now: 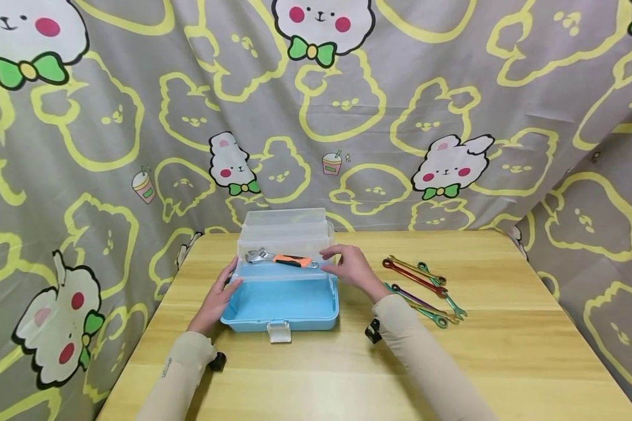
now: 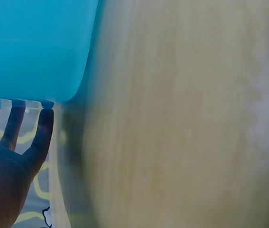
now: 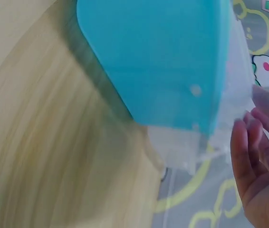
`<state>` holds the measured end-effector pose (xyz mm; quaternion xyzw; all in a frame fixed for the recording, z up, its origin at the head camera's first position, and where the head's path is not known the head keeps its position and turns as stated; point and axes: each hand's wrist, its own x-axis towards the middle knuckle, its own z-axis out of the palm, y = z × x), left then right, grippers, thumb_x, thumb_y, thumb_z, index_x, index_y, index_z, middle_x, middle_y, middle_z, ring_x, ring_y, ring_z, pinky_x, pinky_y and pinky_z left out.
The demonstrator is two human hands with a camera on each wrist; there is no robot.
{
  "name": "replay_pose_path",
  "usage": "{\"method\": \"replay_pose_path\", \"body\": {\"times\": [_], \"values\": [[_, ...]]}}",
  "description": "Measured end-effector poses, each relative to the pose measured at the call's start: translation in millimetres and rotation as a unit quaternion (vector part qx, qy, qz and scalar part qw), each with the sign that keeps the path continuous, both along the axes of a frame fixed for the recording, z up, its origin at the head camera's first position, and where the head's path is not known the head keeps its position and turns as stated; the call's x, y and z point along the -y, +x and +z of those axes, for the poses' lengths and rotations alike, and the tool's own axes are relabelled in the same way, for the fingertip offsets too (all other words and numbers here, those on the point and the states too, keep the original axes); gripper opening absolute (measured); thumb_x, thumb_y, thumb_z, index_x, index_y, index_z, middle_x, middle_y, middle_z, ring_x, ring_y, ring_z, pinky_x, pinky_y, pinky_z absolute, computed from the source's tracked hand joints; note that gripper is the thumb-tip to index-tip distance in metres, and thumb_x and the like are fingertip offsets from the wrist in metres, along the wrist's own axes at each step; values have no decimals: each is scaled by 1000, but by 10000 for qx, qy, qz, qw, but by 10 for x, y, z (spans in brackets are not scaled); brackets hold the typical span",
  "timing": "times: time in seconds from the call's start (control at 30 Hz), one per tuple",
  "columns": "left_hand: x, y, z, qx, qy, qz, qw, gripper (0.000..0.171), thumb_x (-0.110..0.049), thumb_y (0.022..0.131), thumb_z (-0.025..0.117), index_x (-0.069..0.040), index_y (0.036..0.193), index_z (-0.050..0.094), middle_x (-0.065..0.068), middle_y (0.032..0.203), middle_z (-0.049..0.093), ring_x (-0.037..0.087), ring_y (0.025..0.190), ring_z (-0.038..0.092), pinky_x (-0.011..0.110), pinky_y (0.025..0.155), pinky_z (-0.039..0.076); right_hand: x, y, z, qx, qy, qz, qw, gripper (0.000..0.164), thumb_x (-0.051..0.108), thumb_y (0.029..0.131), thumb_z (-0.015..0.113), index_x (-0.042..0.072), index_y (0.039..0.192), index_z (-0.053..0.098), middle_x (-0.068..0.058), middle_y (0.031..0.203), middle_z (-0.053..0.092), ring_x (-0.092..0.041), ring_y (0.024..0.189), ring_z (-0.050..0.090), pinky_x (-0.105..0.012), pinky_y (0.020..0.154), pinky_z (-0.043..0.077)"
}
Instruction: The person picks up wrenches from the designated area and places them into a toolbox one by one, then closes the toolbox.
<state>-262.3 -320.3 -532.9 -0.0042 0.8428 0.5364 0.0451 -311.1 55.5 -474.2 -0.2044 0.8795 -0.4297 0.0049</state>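
Head view: an adjustable wrench (image 1: 292, 260) with an orange and black handle is seen near the centre of the frame, laid lengthwise in the translucent tray (image 1: 274, 276) of a light blue toolbox (image 1: 311, 324), metal head toward frame left, holed handle end toward frame right. Toolbox is placed on the wood-grain bench (image 1: 321, 374), left of centre; its translucent lid (image 1: 284, 219) is raised at the back, and a white latch (image 1: 280, 332) is seen at the front.

Left hand (image 1: 218, 301) is set at the toolbox's left end, thumb by the tray's front corner, other fingers reached toward the back. Its grip is spread wide; in the left wrist view, straight fingertips are put against the edge of the toolbox at left of frame.

Right hand (image 1: 353, 269) is held at the tray's right end, just beside the wrench's handle end. Its grip is partly open, fingers loosely bent, thumb apart from index; nothing is seen held. Whether the tray is touched by the fingertips cannot be told. In the right wrist view, the hand is shown at lower right, near the translucent part.

At right of the head frame, red (image 1: 415, 277), gold, green and purple wrenches are piled loosely on the bench. A grey cartoon-print curtain (image 1: 358, 117) is hung behind.
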Motion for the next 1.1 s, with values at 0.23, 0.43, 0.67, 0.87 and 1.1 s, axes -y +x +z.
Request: {"method": "replay_pose_path", "body": {"times": [0.23, 0.43, 0.67, 0.87, 1.1], "values": [[6, 15, 19, -200, 87, -12, 9998, 69, -45, 109, 49, -37, 167, 13, 6, 176, 9, 44, 159, 12, 71, 122, 18, -485, 37, 55, 175, -91, -176, 9996, 32, 23, 97, 75, 11, 126, 75, -10, 119, 75, -16, 72, 64, -30, 62, 55], [-6, 6, 33, -252, 112, -35, 9996, 68, -48, 108, 49, -39, 167, 15, 6, 175, 11, 44, 158, 14, 72, 122, 17, -1103, 84, -14, 375, -2, -514, 9980, 32, 24, 100, 71, 6, 127, 73, -15, 117, 74, -31, 93, 70, -39, 76, 61], [-18, 5, -3, -312, 108, -71, 9994, 68, -50, 108, 49, -40, 166, 16, 5, 175, 11, 44, 158, 14, 71, 122, 18, -1768, 206, -165, 103, 621, -967, 9933, 36, 20, 98, 73, -1, 126, 71, -16, 112, 76, -30, 100, 70, -43, 86, 57], [-4, 12, -8, -301, 52, -55, 9995, 69, -51, 107, 49, -40, 166, 15, 5, 175, 10, 45, 158, 13, 72, 122, 16, -2192, 348, -317, 313, 783, -1134, 9900, 37, 17, 97, 74, -5, 126, 70, -20, 111, 74, -31, 98, 69, -38, 79, 56], [-21, 18, -7, -410, 93, -105, 9991, 68, -46, 109, 50, -34, 167, 17, 7, 175, 11, 44, 158, 14, 70, 123, 17, -2437, 447, -436, 498, 965, -1166, 9872, 33, 10, 92, 77, -7, 120, 72, -22, 107, 75, -32, 93, 71, -37, 75, 57]]}}
